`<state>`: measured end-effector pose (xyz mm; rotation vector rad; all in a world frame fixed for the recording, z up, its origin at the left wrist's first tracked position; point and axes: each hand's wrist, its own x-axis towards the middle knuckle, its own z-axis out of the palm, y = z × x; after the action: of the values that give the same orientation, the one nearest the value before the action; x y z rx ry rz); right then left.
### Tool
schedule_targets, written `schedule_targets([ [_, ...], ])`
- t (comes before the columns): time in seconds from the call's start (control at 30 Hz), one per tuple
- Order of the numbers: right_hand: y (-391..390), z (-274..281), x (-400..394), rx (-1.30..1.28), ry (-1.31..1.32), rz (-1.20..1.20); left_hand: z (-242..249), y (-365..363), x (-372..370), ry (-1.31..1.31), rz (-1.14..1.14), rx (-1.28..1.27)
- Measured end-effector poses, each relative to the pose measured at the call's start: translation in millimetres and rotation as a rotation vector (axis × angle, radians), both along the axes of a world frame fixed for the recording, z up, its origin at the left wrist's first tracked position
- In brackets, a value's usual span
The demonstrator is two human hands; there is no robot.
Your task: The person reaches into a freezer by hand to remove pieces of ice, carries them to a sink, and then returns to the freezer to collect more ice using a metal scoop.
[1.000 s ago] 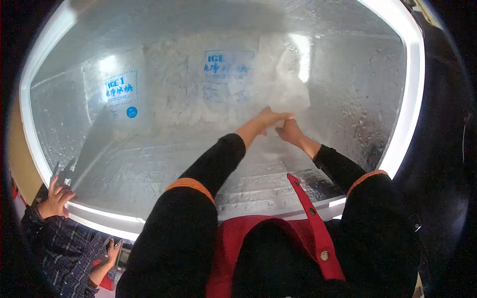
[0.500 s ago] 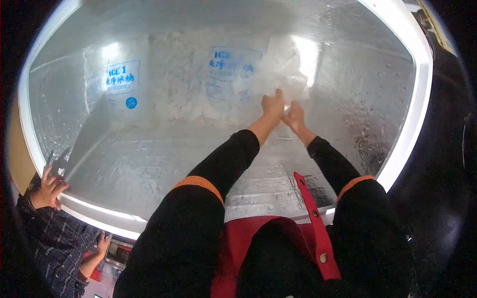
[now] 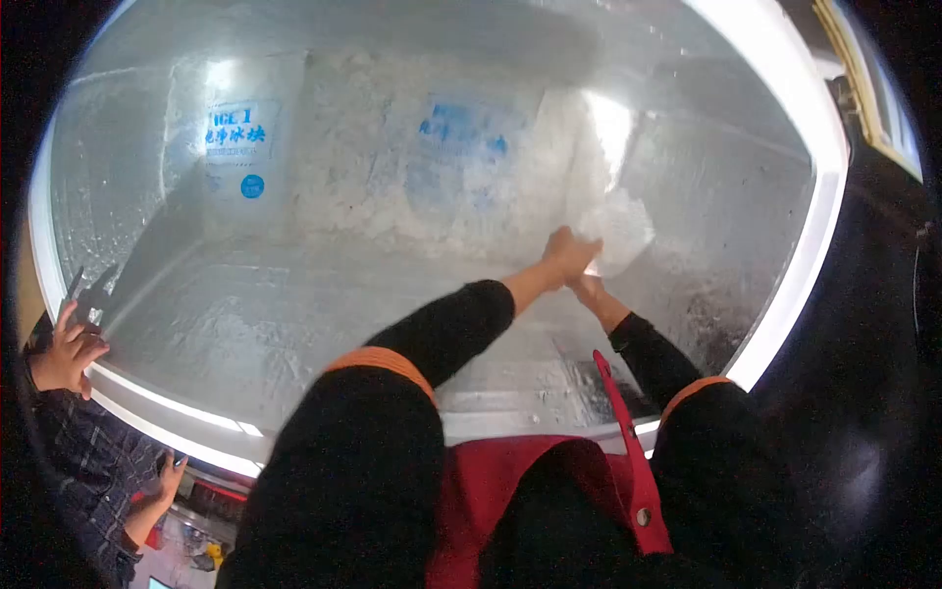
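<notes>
Both arms reach down into a metal-lined freezer chest (image 3: 324, 294). My left hand (image 3: 567, 257) is closed on a whitish, translucent plastic bag (image 3: 622, 234), which bulges out to the right of the fingers. Just below it, my right hand (image 3: 589, 288) is close against the left, also closed at the gathered lower end of the bag. Its fingers are partly hidden. What fills the bag is blurred. Behind the hands lie large clear ice bags with blue print, one in the middle (image 3: 456, 147) and one at the left (image 3: 235, 147).
A white rim (image 3: 795, 285) surrounds the chest. At the lower left another person's hand (image 3: 69, 355) rests by the rim, and that person's second hand (image 3: 172, 476) is below it. A red apron (image 3: 471, 491) with a strap hangs in front of me.
My hands have moved down and slightly right, closer together. The translucent bag now shows more fully, raised and bulging beside them. The camera view has shifted a little.
</notes>
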<state>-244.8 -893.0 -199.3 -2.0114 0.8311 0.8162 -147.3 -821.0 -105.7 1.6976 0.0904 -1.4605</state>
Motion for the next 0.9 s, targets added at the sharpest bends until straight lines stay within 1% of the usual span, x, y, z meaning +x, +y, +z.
schedule_targets([
  [0.07, 9, 7, -28, 0.216, -0.032, -0.236, 5, 12, -4, 0.135, 0.037, -0.167],
  [0.1, 2, 7, -22, 0.311, -0.082, -0.332, 7, 7, 5, 0.119, 0.034, -0.177],
  [0.17, 10, 11, -28, 0.529, -0.149, -0.535, 18, 14, 7, 0.076, 0.127, 0.047],
  [0.2, 18, 24, -26, 0.637, -0.185, -0.641, 30, 23, 15, 0.072, 0.118, 0.051],
  [0.23, 18, 38, -21, 0.636, -0.199, -0.645, 41, 30, 30, 0.229, 0.196, -0.008],
  [0.27, 20, 77, 8, 0.175, -0.193, -0.133, 48, 33, 43, 0.382, 0.274, -0.072],
  [0.3, 24, 102, 27, -0.292, -0.165, 0.372, 31, 33, 46, 0.371, 0.270, -0.077],
  [0.33, 28, 104, 32, -0.294, -0.172, 0.371, -2, 32, 44, 0.446, 0.451, -0.035],
  [0.37, 31, 103, 33, -0.435, -0.289, 0.375, 0, 34, 50, 0.522, 0.633, 0.011],
  [0.4, 35, 102, 32, -0.573, -0.401, 0.377, 4, 34, 51, 0.522, 0.634, 0.015],
  [0.43, 37, 98, 37, -0.570, -0.401, 0.378, 8, 30, 52, 0.491, 0.678, 0.082],
  [0.47, 36, 87, 43, -0.537, -0.513, 0.302, 18, 27, 56, 0.460, 0.720, 0.150],
  [0.5, 35, 77, 48, -0.502, -0.623, 0.224, 5, 19, 46, 0.461, 0.722, 0.152],
  [0.53, 34, 68, 53, -0.500, -0.623, 0.227, -6, 8, 36, 0.329, 0.652, 0.134],
  [0.57, 32, 57, 59, -0.297, -0.444, -0.032, -17, 1, 33, 0.198, 0.582, 0.114],
  [0.6, 30, 47, 62, -0.091, -0.257, -0.283, -19, 0, 37, 0.198, 0.588, 0.115],
  [0.63, 29, 38, 63, -0.089, -0.255, -0.279, -22, -1, 41, 0.198, 0.611, 0.079],
  [0.7, 25, 13, 58, -0.062, -0.554, -0.259, -37, -5, 47, 0.203, 0.634, 0.044],
  [0.73, 16, -24, 44, -0.062, -0.549, -0.256, -53, -7, 46, 0.238, 0.624, -0.037],
  [0.77, 1, -72, 26, -0.009, -0.392, -0.409, -62, -8, 46, 0.273, 0.616, -0.120],
  [0.8, -10, -95, 17, 0.041, -0.233, -0.556, -46, -9, 52, 0.279, 0.623, -0.126],
  [0.83, -9, -70, 24, 0.030, -0.232, -0.545, -14, -10, 61, 0.370, 0.643, -0.070],
  [0.87, -2, -17, 38, 0.313, -0.359, -0.870, 8, -9, 65, 0.459, 0.661, -0.019],
  [0.9, 6, 29, 47, 0.607, -0.487, -1.188, 13, -10, 56, 0.463, 0.664, -0.037],
])
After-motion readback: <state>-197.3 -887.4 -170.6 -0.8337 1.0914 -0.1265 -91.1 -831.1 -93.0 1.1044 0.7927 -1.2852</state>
